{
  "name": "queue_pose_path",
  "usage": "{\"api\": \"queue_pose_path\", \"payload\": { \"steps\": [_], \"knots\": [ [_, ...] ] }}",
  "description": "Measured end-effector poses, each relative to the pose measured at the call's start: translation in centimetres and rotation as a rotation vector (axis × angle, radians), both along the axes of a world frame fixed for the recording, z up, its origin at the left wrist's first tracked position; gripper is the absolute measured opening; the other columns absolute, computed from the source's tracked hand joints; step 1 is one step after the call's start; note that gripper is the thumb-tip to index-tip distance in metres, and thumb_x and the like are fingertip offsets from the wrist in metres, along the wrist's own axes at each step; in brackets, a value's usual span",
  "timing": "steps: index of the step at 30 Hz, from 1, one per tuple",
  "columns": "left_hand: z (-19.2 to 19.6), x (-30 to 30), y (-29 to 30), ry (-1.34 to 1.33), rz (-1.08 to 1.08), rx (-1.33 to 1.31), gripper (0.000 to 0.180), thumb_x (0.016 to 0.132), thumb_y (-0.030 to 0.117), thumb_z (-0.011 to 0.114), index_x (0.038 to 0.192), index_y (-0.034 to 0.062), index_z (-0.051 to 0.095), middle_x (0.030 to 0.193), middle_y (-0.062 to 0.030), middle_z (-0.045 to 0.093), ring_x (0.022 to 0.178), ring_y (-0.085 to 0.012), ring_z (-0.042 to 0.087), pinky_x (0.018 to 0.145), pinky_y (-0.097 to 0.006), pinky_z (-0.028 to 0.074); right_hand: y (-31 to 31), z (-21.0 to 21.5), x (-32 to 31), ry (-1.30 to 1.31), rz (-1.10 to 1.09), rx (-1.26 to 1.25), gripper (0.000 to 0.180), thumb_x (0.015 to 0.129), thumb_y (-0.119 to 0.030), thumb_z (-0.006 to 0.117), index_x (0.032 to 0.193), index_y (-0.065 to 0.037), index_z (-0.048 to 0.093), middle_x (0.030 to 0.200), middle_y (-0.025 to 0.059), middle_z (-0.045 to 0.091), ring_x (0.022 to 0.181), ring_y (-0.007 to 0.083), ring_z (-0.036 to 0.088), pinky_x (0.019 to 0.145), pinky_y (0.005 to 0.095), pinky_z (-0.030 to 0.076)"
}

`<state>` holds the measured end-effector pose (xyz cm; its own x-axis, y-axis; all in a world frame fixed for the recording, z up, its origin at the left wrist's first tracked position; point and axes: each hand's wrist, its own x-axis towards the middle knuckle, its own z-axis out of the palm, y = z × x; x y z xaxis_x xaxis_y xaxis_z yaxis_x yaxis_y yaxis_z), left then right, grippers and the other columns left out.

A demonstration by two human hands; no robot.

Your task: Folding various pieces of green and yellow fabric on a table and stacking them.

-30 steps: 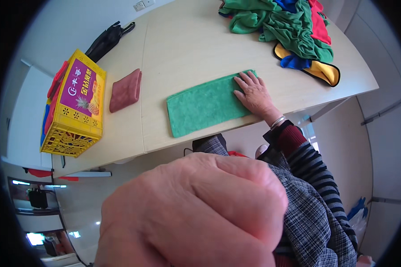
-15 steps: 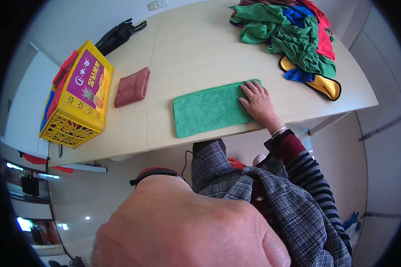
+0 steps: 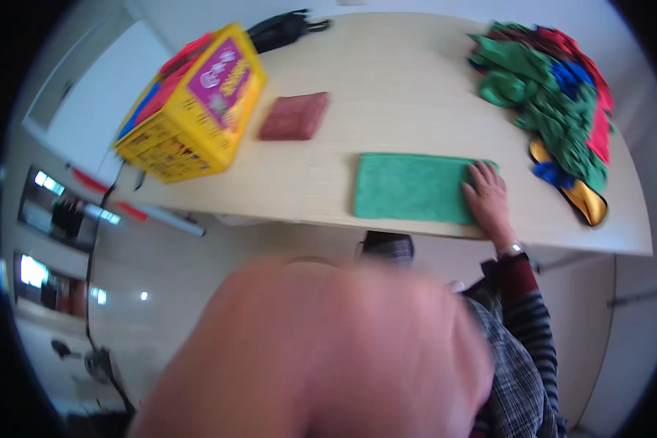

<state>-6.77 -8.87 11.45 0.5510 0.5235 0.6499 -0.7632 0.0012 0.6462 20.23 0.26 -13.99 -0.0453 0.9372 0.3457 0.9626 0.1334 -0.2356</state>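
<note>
A folded green towel (image 3: 410,187) lies flat near the table's front edge. On its right end rests my right hand (image 3: 491,203), open, with the fingers lying flat and pointing away from me. My left hand (image 3: 336,350) is raised very close to the camera, large and smeared by motion. Its back faces the camera and its fingers are hidden. A small folded dusky-red cloth (image 3: 295,117) lies to the left of the towel and farther back.
At the table's left stands a yellow plastic crate (image 3: 223,150) with red and blue cloths inside. Behind it lies a black bag (image 3: 279,31). A heap of loose green, red, blue and brown cloths (image 3: 562,98) covers the right, with a black-edged yellow cloth (image 3: 585,201) in front.
The view has swung, so the table and everything on it appear farther right. My left hand stays near the camera and is now more blurred. My right hand remains on the green towel.
</note>
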Motion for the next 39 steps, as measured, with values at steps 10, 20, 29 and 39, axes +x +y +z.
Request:
{"api": "queue_pose_path", "payload": {
  "steps": [10, 20, 29, 39],
  "knots": [
    [-20.7, -4.4, 8.8, 1.707, 1.563, 0.283, 0.043, 0.089, 0.044, 0.070, 0.097, 0.0022, 0.061, 0.098, -0.0156, 0.065, 0.094, -0.0335, 0.065, 0.078, -0.047, 0.053, -1.1, 0.2, 0.9, -0.073, 0.028, -0.031, 0.052, 0.101, -0.032, 0.051, 0.145, -0.006, 0.046, 0.154, 0.0134, 0.041, 0.146, 0.0337, 0.031, 0.120, 0.0463, 0.024],
    [-25.6, -1.1, 13.3, 1.571, 1.444, -0.035, 0.041, 0.077, 0.035, 0.077, 0.097, 0.0017, 0.063, 0.091, -0.0207, 0.068, 0.087, -0.0404, 0.067, 0.075, -0.052, 0.053, -1.7, 1.0, 0.5, -0.005, 0.004, 0.011, 0.049, 0.098, -0.031, 0.055, 0.139, -0.005, 0.053, 0.148, 0.0168, 0.048, 0.142, 0.0361, 0.038, 0.117, 0.0456, 0.029],
    [-25.5, -4.2, 16.4, 0.945, 0.794, -0.460, 0.026, 0.084, 0.013, 0.076, 0.103, -0.0022, 0.068, 0.099, -0.0087, 0.073, 0.086, -0.0158, 0.067, 0.076, -0.034, 0.054, -0.2, 0.0, 0.8, -0.056, -0.083, -0.022, 0.052, 0.099, -0.038, 0.054, 0.144, -0.013, 0.049, 0.152, 0.0111, 0.044, 0.144, 0.0330, 0.035, 0.118, 0.0499, 0.028],
    [-26.1, -5.5, 15.4, 0.821, 0.703, -0.521, 0.035, 0.088, 0.007, 0.072, 0.120, -0.0026, 0.060, 0.110, -0.0115, 0.069, 0.097, -0.0192, 0.068, 0.084, -0.034, 0.055, -1.0, -0.2, 0.7, -0.106, -0.083, -0.040, 0.055, 0.099, -0.043, 0.050, 0.145, -0.014, 0.048, 0.153, 0.0112, 0.043, 0.145, 0.0342, 0.033, 0.119, 0.0524, 0.025]
  ]
}}
